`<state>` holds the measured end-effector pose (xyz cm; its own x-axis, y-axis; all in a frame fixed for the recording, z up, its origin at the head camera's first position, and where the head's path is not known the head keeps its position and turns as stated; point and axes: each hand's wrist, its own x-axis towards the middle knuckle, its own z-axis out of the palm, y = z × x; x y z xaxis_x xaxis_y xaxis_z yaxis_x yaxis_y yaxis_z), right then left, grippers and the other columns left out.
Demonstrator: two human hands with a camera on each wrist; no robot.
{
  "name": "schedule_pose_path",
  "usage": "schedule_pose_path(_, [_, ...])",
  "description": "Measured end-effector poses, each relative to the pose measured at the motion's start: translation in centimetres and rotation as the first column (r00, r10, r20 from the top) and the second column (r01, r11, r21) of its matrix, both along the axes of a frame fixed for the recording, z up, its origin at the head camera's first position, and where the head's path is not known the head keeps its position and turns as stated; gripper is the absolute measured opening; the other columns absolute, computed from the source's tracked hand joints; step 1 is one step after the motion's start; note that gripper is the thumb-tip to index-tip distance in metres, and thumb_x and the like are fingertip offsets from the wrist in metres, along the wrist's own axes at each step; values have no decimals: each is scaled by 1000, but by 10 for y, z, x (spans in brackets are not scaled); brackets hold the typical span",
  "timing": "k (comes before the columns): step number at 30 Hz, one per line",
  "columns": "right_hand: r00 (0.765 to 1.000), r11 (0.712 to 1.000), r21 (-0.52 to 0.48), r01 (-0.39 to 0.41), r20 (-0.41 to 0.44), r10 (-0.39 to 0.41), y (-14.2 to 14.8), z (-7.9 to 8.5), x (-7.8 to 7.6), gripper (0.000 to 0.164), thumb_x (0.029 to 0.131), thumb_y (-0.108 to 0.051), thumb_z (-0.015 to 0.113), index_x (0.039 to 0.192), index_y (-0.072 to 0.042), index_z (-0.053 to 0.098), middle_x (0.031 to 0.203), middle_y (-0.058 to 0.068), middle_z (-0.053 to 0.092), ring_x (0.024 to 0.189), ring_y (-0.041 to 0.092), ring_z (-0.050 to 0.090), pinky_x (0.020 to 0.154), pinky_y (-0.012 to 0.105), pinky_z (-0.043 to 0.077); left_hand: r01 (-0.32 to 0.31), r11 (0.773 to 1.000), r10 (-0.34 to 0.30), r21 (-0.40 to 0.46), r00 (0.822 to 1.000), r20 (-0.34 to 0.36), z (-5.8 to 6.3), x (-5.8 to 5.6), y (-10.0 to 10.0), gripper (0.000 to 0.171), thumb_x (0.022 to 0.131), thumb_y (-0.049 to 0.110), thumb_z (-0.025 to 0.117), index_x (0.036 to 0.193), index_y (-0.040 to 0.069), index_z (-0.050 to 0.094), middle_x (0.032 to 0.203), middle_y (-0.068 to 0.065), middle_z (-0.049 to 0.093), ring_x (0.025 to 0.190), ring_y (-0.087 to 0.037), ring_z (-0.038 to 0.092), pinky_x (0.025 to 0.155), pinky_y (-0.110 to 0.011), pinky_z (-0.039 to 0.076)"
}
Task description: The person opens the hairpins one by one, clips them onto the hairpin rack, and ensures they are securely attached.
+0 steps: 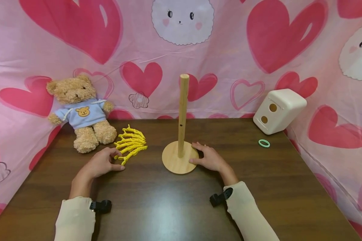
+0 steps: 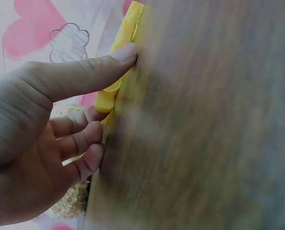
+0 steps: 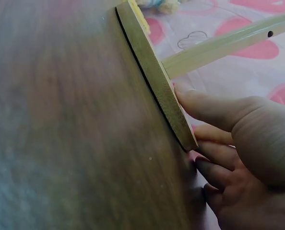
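Note:
Several yellow branch-shaped pieces point(image 1: 131, 142) lie fanned out on the table. My left hand point(image 1: 101, 164) is at the nearest one, thumb and forefinger either side of its forked end. In the left wrist view, the thumb point(image 2: 97, 74) passes in front of a yellow piece point(image 2: 125, 26) while the other fingers bend loosely behind. A wooden stand, with an upright pole point(image 1: 182, 110) on a round base point(image 1: 173, 160), stands at mid-table. My right hand point(image 1: 209, 158) grips the base's right edge, thumb on top. The right wrist view shows its fingers around the rim point(image 3: 154, 76).
A teddy bear point(image 1: 84, 113) in a blue top sits at the back left. A white box point(image 1: 277, 112) with round holes leans at the back right, a mint-green ring point(image 1: 263, 143) before it. Pink heart-patterned cloth point(image 1: 229, 40) encloses the table's back and sides.

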<state>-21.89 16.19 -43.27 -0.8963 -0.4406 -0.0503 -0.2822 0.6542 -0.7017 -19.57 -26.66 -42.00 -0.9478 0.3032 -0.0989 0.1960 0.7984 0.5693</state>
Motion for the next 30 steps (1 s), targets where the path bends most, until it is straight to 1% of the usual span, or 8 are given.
schedule_pose_path(3, [1000, 1000, 0, -7, 0, 7, 0, 0, 1, 72, 93, -31, 76, 150, 0, 46, 157, 21, 36, 148, 43, 23, 119, 59, 14, 6, 1000, -6, 9, 1000, -9, 0, 0, -1, 47, 80, 32, 87, 109, 0, 68, 107, -18, 63, 90, -27, 57, 79, -47, 48])
schedule_pose_path(6, [1000, 1000, -1, -11, 2, 11, 2, 0, 2, 72, 93, -32, 76, 150, 0, 46, 157, 22, 36, 148, 43, 24, 119, 59, 16, -5, 998, 7, 60, 999, -35, -1, 2, -2, 43, 81, 26, 87, 109, -1, 68, 106, -18, 61, 89, -27, 55, 78, -44, 48])
schedule_pose_path(9, [1000, 1000, -5, -8, 8, 8, 3, 0, 3, 72, 93, -33, 76, 150, 0, 46, 157, 23, 35, 148, 45, 23, 119, 59, 16, -43, 991, 50, 124, 997, -57, -1, 6, -3, 41, 81, 20, 86, 110, -2, 67, 104, -16, 58, 87, -26, 52, 74, -40, 45])
schedule_pose_path(13, [1000, 1000, -3, -9, 7, 9, 5, 1, 3, 73, 92, -33, 77, 150, 0, 47, 157, 25, 34, 148, 44, 24, 119, 58, 17, -105, 979, 119, 174, 991, -68, 3, 9, -5, 44, 85, 20, 82, 117, -3, 63, 99, -14, 58, 86, -26, 53, 71, -37, 44])
schedule_pose_path(18, [1000, 1000, 12, -23, 9, 23, 6, -1, 2, 73, 92, -32, 77, 151, -1, 46, 157, 24, 34, 148, 43, 24, 119, 56, 19, -137, 963, 167, 233, 979, -115, 8, 10, -3, 43, 92, 19, 75, 125, -5, 61, 101, -17, 61, 89, -25, 54, 72, -30, 46])
schedule_pose_path(21, [1000, 1000, 17, -25, 10, 25, 7, -1, 2, 73, 92, -32, 77, 151, -2, 46, 157, 23, 34, 148, 44, 24, 119, 57, 19, -148, 944, 194, 294, 971, -137, 10, 10, 3, 41, 95, 18, 71, 127, -5, 61, 101, -17, 61, 88, -23, 54, 71, -25, 45])
schedule_pose_path(27, [1000, 1000, 21, -19, 1, 19, 8, -2, 2, 71, 92, -33, 76, 150, -4, 48, 157, 21, 36, 147, 47, 24, 118, 59, 20, -172, 889, 254, 423, 956, -145, 14, 9, 18, 37, 96, 17, 70, 126, -3, 63, 101, -16, 60, 82, -14, 55, 62, -22, 47])
schedule_pose_path(30, [1000, 1000, 22, -21, -5, 21, 9, -2, 2, 71, 92, -33, 76, 150, -4, 48, 157, 21, 36, 146, 47, 25, 118, 59, 20, -165, 868, 265, 467, 952, -155, 16, 8, 26, 36, 96, 16, 70, 126, -3, 63, 107, -17, 61, 88, -11, 55, 66, -18, 48])
